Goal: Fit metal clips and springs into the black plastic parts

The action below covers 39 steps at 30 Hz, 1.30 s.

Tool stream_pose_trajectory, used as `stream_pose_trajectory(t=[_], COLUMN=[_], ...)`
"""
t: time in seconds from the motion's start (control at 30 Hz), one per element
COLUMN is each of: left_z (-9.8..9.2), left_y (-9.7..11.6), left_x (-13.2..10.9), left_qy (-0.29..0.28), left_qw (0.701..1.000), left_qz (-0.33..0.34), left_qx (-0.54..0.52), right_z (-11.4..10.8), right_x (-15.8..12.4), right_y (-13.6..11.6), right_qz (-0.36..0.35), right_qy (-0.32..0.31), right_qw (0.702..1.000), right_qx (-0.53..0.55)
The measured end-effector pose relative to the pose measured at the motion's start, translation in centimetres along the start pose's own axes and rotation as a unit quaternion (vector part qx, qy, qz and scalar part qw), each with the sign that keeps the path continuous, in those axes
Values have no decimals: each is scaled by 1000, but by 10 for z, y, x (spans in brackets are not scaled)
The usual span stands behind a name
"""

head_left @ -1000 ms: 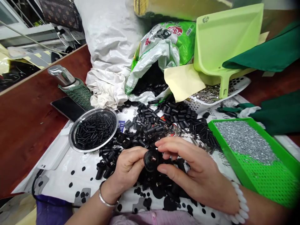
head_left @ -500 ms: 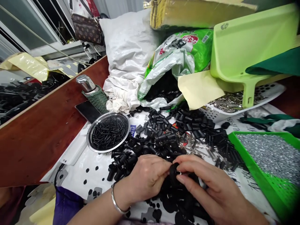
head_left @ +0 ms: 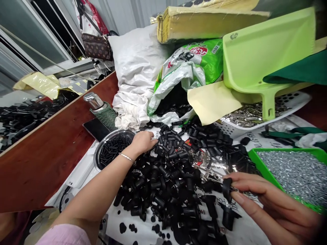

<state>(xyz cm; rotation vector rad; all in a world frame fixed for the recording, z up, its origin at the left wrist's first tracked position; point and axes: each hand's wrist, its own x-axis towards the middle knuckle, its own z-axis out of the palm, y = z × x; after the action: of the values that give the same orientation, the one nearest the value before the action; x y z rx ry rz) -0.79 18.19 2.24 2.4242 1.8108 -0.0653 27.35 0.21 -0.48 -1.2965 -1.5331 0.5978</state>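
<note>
My left hand (head_left: 142,142) reaches forward over the pile of small black plastic parts (head_left: 176,170), its fingers curled down onto the pieces beside the round metal dish (head_left: 100,153) of black springs. What its fingertips hold is hidden. My right hand (head_left: 265,200) is at the lower right and pinches a round black cap-like part (head_left: 226,188) between thumb and forefinger, just above more black parts on the white sheet.
A green tray (head_left: 258,162) of small silver pieces lies to the right. Behind the pile are a white basket (head_left: 293,105) of metal bits, a light green dustpan (head_left: 265,51), a green-and-white bag (head_left: 186,71), a white sack (head_left: 135,68), a phone (head_left: 95,128) and a metal-topped bottle (head_left: 98,105).
My hands have parted. The left hand let go of the black part and reached forward to the pile near the dish. The right hand moved right, keeping the black part.
</note>
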Motion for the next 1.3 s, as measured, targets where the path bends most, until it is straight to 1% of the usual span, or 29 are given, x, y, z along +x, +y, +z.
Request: stream_pose_trajectory(t=[0.07,0.13,0.2,0.27,0.37,0.47,0.53,0.57,0.63,0.7,0.77,0.83,0.97,1.03,1.13,1.23,1.3], left_z=[8,14,15,12,1,-7,-8,-8,-5,-3,-2,-3,-8,-9,-8,-4,-2], left_y=[1,3,3,1,0,6,15,20,30,38,44,46,44,42,40,40,41], left_x=[11,16,16,11,-9,-41,-65,-77,-99,-115,-127,-135,-144,-147,-150,-152,-153], left_qy=[-30,-45,-48,-37,11,60,73,76,86,84,75,66,47,28,2,-21,-27], left_qw=[999,999,999,999,998,991,982,976,953,933,919,910,897,883,849,806,789], left_qz=[-7,-8,-3,8,40,86,120,142,199,246,274,288,291,291,284,247,226], left_qx=[16,22,17,0,-39,-88,-125,-149,-211,-250,-272,-289,-329,-367,-446,-537,-571], right_z=[0,0,-1,-2,-1,0,3,4,9,14,18,22,26,27,30,32,32], right_x=[-1,-2,-3,-3,-2,1,4,5,9,12,16,19,21,21,22,24,25], right_y=[1,2,2,1,-3,-13,-24,-30,-42,-52,-61,-68,-76,-79,-82,-84,-83], right_qz=[-22,-39,-43,-36,-29,-44,-61,-72,-108,-159,-212,-256,-299,-309,-326,-322,-314], right_qy=[1,6,7,0,-14,-15,-21,-28,-44,-67,-101,-133,-173,-191,-202,-207,-215], right_qw=[1000,999,999,999,999,999,998,997,993,985,972,956,935,927,919,921,923], right_qx=[0,0,-2,-2,-5,-12,-13,-12,-5,-3,-22,-51,-83,-92,-95,-73,-61])
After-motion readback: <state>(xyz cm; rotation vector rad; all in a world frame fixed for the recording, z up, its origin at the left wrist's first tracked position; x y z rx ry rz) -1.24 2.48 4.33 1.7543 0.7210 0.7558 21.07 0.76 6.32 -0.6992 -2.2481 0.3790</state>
